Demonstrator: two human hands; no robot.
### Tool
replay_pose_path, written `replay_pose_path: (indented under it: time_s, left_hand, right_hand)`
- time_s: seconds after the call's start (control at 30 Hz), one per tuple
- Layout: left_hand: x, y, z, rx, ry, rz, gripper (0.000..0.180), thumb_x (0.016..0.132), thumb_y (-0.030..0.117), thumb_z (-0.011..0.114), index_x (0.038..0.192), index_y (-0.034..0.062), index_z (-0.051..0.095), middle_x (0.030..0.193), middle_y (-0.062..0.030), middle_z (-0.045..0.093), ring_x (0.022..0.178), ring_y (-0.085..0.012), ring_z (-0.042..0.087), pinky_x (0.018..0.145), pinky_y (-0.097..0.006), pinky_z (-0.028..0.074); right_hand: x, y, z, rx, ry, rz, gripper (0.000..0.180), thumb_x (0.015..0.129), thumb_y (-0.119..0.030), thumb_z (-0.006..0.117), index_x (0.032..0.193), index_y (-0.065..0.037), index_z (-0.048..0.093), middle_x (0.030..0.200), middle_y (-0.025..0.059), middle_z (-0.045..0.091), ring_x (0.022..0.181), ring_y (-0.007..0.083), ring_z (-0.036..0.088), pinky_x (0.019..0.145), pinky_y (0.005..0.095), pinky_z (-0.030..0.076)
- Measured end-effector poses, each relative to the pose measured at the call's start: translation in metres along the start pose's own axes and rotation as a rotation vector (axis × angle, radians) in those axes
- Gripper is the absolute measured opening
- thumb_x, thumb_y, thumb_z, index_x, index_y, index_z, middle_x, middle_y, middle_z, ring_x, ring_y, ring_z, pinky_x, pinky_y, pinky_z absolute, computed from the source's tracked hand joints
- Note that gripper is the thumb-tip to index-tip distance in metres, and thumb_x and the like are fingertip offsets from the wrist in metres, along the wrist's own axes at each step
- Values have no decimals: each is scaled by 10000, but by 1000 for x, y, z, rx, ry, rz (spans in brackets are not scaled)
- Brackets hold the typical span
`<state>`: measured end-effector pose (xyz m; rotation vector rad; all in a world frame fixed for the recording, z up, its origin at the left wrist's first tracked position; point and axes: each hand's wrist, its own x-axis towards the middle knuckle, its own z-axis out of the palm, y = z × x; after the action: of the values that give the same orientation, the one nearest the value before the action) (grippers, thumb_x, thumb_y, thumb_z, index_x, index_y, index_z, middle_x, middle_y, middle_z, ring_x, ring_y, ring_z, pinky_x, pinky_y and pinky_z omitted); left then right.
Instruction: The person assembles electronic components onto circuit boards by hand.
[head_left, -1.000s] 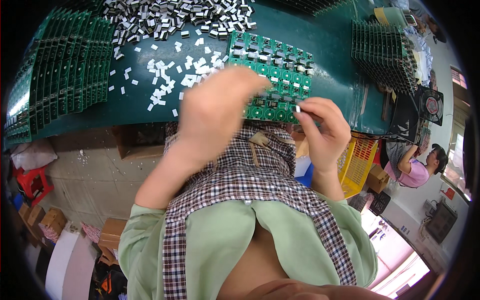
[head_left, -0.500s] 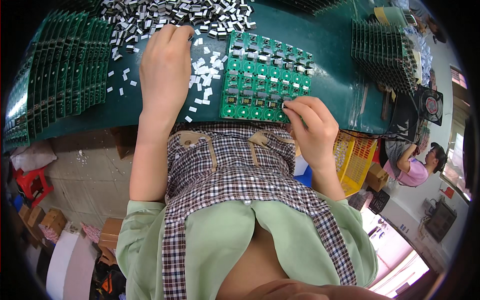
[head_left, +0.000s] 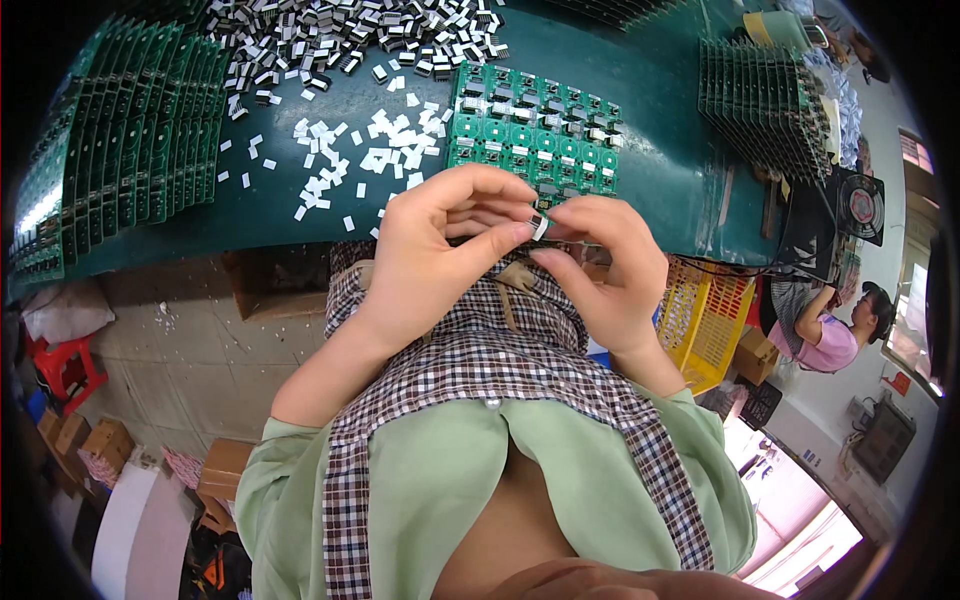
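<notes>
One black-and-white part (head_left: 539, 228) is pinched in the left hand's (head_left: 425, 245) fingers; the right hand's (head_left: 615, 255) grip cannot be told. The left has been withdrawn from the loose pile (head_left: 350, 30), so both are brought together at the green boards' (head_left: 535, 135) near side.

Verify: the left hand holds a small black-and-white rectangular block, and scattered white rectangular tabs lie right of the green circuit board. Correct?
Wrong side: the white rectangular tabs lie left of the green circuit board, as the head view shows.
</notes>
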<state>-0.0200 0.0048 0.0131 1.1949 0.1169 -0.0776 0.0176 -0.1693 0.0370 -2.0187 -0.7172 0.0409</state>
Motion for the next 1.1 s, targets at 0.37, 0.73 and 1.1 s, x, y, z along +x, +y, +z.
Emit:
replay_pose_path:
  time_s: [0.37, 0.73, 1.1]
  left_hand:
    - [-6, -11, 11, 282, 14, 227, 123, 772, -23, 653, 889, -16, 614, 833, -78, 638, 809, -167, 637, 701, -272, 507]
    - [-2, -13, 10, 391, -194, 427, 129, 743, -31, 633, 847, 11, 568, 823, -108, 588, 767, -278, 585, 681, -343, 475]
    - [3, -15, 14, 512, 2, 495, 111, 733, -6, 680, 827, 2, 622, 812, -109, 623, 740, -226, 615, 627, -295, 488]
  right_hand:
    - [-5, 10, -6, 78, 3, -7, 245, 636, 32, 749, 858, 1, 653, 895, 108, 631, 800, 202, 629, 682, 283, 514]
    - [-1, 13, -16, 274, -154, -5, 238, 634, 18, 748, 853, -10, 657, 857, 110, 652, 780, 198, 635, 658, 280, 506]
    - [-10, 13, -8, -18, 115, -127, 232, 645, 62, 742, 855, 21, 652, 813, 131, 658, 722, 225, 645, 636, 288, 522]
